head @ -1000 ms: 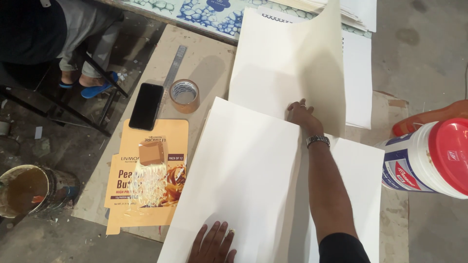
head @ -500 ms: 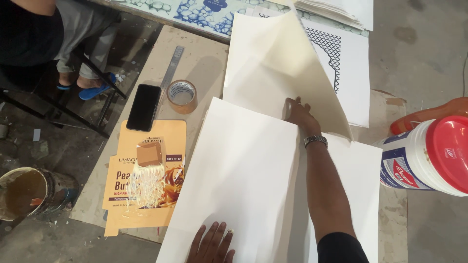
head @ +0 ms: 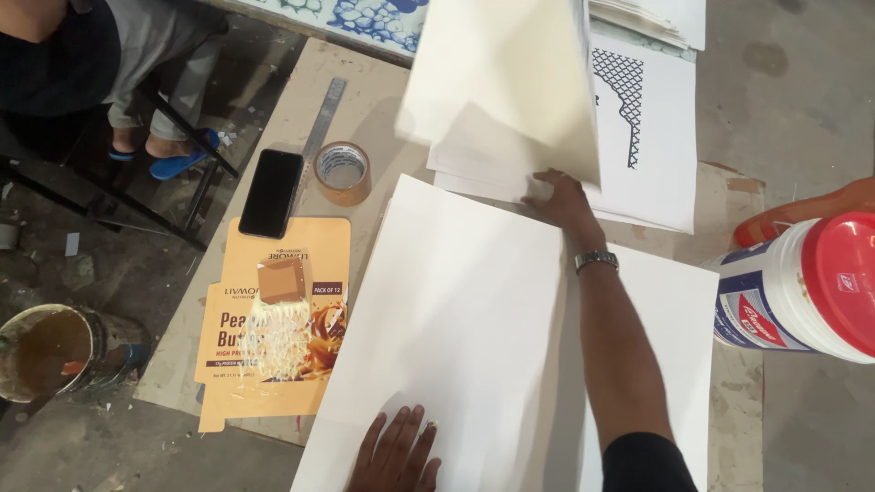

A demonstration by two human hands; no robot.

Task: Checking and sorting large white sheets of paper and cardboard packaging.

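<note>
My right hand (head: 562, 199) reaches forward to a stack of white paper (head: 661, 155) and grips the lower edge of a cream sheet (head: 506, 82), which stands lifted and curled above the stack. Under it a sheet with a black lattice print (head: 624, 105) shows. A watch sits on that wrist. My left hand (head: 396, 451) lies flat, fingers apart, on the near end of a large white sheet (head: 456, 319) spread over the board.
Left of the sheets lie a black phone (head: 272, 191), a tape roll (head: 343, 171), a metal ruler (head: 324, 118) and a flattened orange carton (head: 273, 364) bearing a small block. A paint bucket (head: 41, 351) stands lower left, a red-lidded white tub (head: 802, 287) right. Another person (head: 91, 55) sits upper left.
The cream sheet has risen from lying over the stack to standing high, uncovering the lattice print. My right hand stays at its edge; my left hand has not moved.
</note>
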